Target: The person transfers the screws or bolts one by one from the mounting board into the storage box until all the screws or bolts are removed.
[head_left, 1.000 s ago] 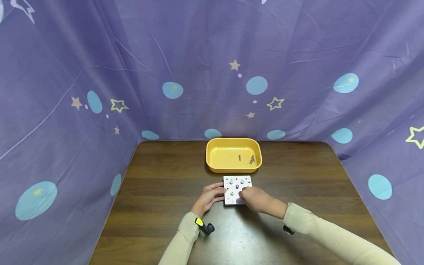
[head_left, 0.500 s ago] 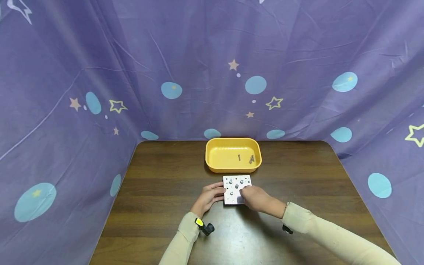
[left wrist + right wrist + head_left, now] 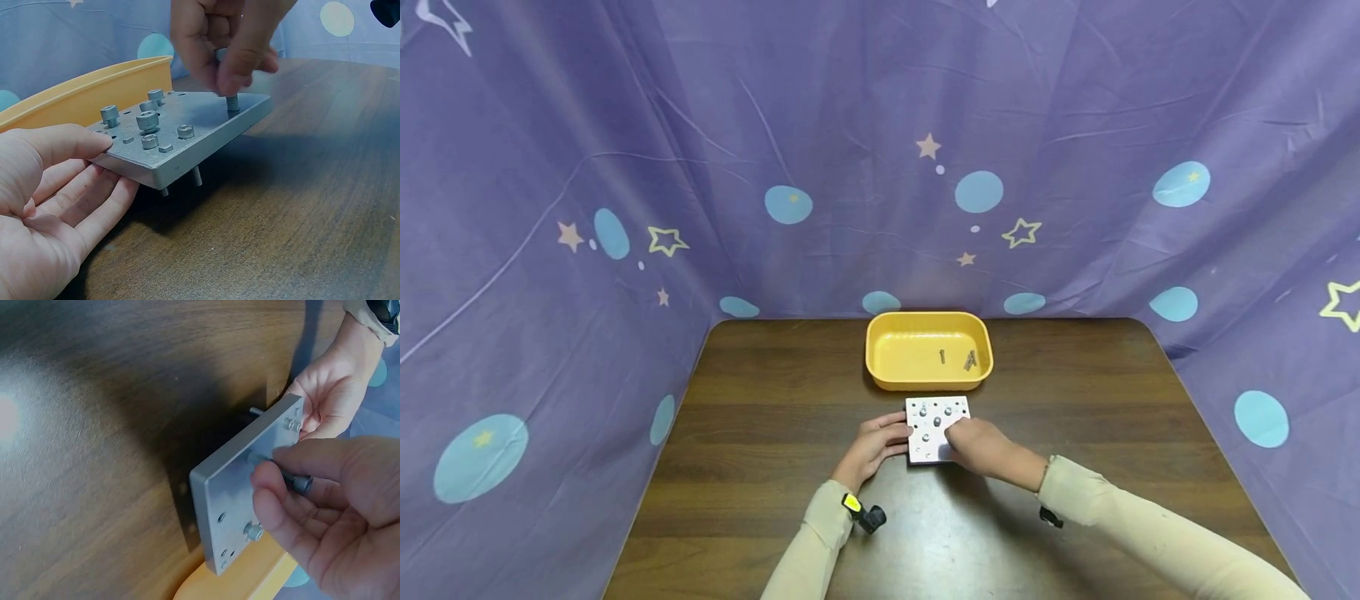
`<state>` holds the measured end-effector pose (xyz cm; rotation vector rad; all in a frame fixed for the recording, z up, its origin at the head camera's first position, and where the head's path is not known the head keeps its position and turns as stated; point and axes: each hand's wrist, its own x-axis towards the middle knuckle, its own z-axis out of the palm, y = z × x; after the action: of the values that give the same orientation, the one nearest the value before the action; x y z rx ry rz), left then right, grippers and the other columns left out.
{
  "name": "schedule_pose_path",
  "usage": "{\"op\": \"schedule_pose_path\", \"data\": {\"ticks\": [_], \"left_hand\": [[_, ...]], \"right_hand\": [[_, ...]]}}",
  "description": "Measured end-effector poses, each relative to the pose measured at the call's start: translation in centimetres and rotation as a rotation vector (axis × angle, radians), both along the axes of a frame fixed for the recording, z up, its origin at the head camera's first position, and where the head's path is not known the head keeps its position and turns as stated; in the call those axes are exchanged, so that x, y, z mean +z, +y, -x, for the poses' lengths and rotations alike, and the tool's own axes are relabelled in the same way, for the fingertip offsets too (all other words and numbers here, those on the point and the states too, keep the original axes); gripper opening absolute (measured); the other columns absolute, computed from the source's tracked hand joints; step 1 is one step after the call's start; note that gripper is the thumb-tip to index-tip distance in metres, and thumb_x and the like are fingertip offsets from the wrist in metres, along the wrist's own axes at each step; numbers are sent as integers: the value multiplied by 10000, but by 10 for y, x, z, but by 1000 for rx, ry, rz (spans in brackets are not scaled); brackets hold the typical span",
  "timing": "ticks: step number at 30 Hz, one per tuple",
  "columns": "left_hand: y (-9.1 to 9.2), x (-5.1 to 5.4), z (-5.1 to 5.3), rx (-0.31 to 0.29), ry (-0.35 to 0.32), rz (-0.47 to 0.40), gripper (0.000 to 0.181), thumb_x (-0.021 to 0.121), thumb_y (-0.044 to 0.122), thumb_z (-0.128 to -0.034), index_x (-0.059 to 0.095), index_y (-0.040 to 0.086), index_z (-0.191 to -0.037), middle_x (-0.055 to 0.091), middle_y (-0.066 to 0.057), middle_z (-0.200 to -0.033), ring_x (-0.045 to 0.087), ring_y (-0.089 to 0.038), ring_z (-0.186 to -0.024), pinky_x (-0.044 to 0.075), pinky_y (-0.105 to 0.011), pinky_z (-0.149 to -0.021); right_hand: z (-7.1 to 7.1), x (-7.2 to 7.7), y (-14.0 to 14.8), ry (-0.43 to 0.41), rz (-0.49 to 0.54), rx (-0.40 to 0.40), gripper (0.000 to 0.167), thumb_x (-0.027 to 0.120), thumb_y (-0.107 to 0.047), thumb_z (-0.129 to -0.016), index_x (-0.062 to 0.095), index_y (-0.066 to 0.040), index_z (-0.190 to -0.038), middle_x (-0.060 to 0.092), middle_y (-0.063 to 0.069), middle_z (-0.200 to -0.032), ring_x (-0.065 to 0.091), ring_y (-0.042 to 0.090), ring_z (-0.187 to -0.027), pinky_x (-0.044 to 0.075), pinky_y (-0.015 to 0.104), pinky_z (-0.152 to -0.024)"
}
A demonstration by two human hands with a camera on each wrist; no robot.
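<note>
A silver metal plate (image 3: 931, 450) with drilled holes is raised at a tilt above the table in the left wrist view. My left hand (image 3: 871, 447) grips its left edge, thumb on top and fingers underneath. Over the plate's right part, my right hand (image 3: 988, 452) pinches a socket-head bolt (image 3: 302, 484) between thumb and fingers. The bolt's threaded end (image 3: 232, 104) meets the plate's top face; how deep it sits in a hole cannot be seen. Several other bolts (image 3: 148, 120) stand in the plate at different heights, and threaded ends (image 3: 197, 175) stick out below.
Just behind the plate stands a yellow tray (image 3: 880, 385), with several loose bolts (image 3: 970, 361) at its right side. Everything is on a brown wooden table (image 3: 760, 467). Purple patterned curtains (image 3: 865, 233) enclose the back and sides.
My right hand's fingers have shifted very slightly to the right over the same bolt. The left hand, the plate and the tray stay in place.
</note>
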<state>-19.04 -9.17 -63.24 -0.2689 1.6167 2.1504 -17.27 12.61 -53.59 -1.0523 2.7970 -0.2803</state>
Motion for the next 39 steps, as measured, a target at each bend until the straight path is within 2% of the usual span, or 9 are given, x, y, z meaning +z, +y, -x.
{"op": "schedule_pose_path", "data": {"ticks": [3, 6, 10, 15, 18, 22, 28, 36, 39], "left_hand": [[-1, -1, -1, -12, 40, -28, 525, 718, 41, -912, 547, -87, -1392, 751, -83, -1070, 703, -147, -955, 623, -348, -873], [-1, -1, -1, -16, 56, -37, 517, 731, 50, -906, 562, -84, -1375, 753, -77, -1061, 705, -142, -947, 627, -343, -856], [-1, -1, 1, -2, 0, -11, 532, 732, 57, -908, 558, -56, -1398, 742, -71, -1099, 693, -145, -973, 618, -352, -887], [-1, -1, 4, 2, -29, 13, 540, 712, 41, -924, 531, -61, -1423, 740, -68, -1103, 691, -148, -976, 614, -362, -902], [-1, 0, 4, 2, -28, 15, 538, 711, 45, -927, 531, -59, -1424, 741, -53, -1086, 690, -142, -970, 615, -359, -898], [-1, 1, 2, 1, -28, 12, 532, 704, 41, -931, 531, -59, -1424, 740, -44, -1074, 690, -140, -970, 615, -357, -896], [-1, 0, 2, 6, -26, 13, 531, 701, 31, -928, 528, -70, -1420, 735, -51, -1076, 689, -144, -960, 619, -352, -882], [-1, -1, 1, -3, -4, 6, 525, 725, 55, -917, 557, -53, -1402, 730, -108, -1148, 694, -158, -982, 617, -369, -898], [-2, -2, 1, -13, 18, -11, 517, 734, 61, -910, 571, -55, -1386, 744, -102, -1122, 702, -154, -977, 621, -361, -884]], "right_hand": [[-1, 1, -3, -10, -22, 6, 210, 731, -56, -895, 599, -87, -735, 586, 36, -708, 543, 174, -626, 495, 316, -550], [-2, 2, -5, -24, -52, -72, 257, 769, -134, -887, 586, -90, -712, 595, 48, -694, 553, 194, -615, 517, 363, -553], [-1, 2, -6, -39, -98, -154, 335, 789, -186, -873, 553, -116, -646, 569, 34, -629, 515, 184, -571, 506, 388, -531], [1, 1, -7, -92, -103, -117, 243, 749, -51, -863, 600, -126, -686, 573, 2, -665, 518, 156, -618, 513, 347, -571], [1, 1, -7, -102, -108, -144, 237, 761, -89, -869, 605, -121, -694, 577, 9, -667, 519, 162, -618, 524, 358, -577], [-2, 0, -5, -56, -97, -139, 288, 764, -184, -900, 590, -105, -683, 578, 34, -645, 520, 180, -580, 509, 368, -544], [-4, 1, -1, 34, -39, -20, 180, 763, -34, -839, 619, -91, -748, 598, 31, -692, 560, 183, -621, 509, 329, -549], [-4, 1, -3, 25, -13, 3, 180, 723, -22, -888, 626, -73, -745, 594, 41, -697, 536, 173, -615, 488, 319, -542], [-4, 0, -4, 3, -25, -33, 177, 751, -47, -867, 621, -64, -749, 598, 52, -704, 536, 174, -617, 503, 331, -543]]}}
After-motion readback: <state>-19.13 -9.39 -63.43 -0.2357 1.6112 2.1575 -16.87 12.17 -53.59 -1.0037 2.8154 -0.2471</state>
